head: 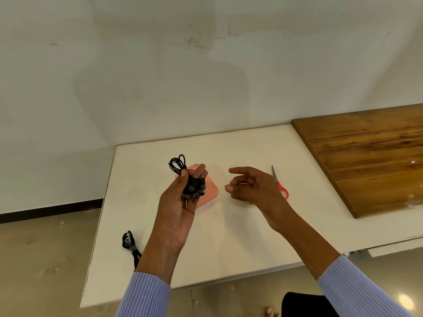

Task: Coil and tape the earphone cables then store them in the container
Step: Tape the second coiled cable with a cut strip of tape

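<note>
We see the left hand (180, 202) raised above the white worktop (229, 236), thumb and fingers curled round a coiled black earphone cable (191, 179), its loops sticking out above the thumb. Behind that hand a pink container (209, 193) sits on the worktop. The right hand (254, 186) hovers with fingers loosely spread, holding nothing, over a roll of clear tape (246, 202). Orange-handled scissors (280, 184) lie just beyond it. A second bundled earphone cable (131, 244) lies near the worktop's left edge
</note>
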### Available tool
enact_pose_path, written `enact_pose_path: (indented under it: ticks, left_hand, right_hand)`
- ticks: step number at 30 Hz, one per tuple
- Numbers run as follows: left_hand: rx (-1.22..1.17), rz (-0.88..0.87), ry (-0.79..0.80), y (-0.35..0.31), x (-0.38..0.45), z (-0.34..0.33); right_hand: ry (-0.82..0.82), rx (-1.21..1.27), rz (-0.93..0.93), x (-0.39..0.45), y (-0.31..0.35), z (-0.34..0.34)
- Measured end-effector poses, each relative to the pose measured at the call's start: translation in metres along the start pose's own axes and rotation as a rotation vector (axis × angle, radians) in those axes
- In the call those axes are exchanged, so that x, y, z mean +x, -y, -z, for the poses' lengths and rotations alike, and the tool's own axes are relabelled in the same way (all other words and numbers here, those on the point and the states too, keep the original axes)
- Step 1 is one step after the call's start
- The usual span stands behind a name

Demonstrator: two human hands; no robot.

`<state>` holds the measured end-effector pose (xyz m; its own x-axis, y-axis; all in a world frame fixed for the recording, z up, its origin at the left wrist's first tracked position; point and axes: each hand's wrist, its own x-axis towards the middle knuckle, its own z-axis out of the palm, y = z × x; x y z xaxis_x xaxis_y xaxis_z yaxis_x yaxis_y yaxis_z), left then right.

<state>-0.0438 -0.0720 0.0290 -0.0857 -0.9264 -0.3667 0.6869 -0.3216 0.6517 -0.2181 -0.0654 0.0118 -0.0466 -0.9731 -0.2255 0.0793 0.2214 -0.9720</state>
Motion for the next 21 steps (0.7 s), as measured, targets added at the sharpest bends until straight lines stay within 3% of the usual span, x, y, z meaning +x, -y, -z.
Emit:
enact_pose_path:
  ticks: [3,7,13,16,21]
  left_hand:
    - [0.005,-0.001,-0.006,0.0,-0.001,-0.002]
    - [0.053,0.004,0.002,0.0,-0.001,-0.003]
    - [0.05,0.031,0.042,0.005,0.003,-0.001]
    - [0.068,0.049,0.081,0.008,0.003,-0.002]
    - [0.118,0.046,0.132,0.008,0.001,-0.004]
  right_hand:
    - [0.067,-0.365,0.211,-0.001,0.001,0.003]
    - [0.082,-0.595,0.418,-0.002,-0.005,0.007]
    - [-0.021,-0.558,0.35,0.0,-0.01,0.002]
    - [-0.11,-0.364,0.169,0.001,-0.006,-0.006]
    - [0.011,-0.241,0.037,0.001,0.0,-0.008]
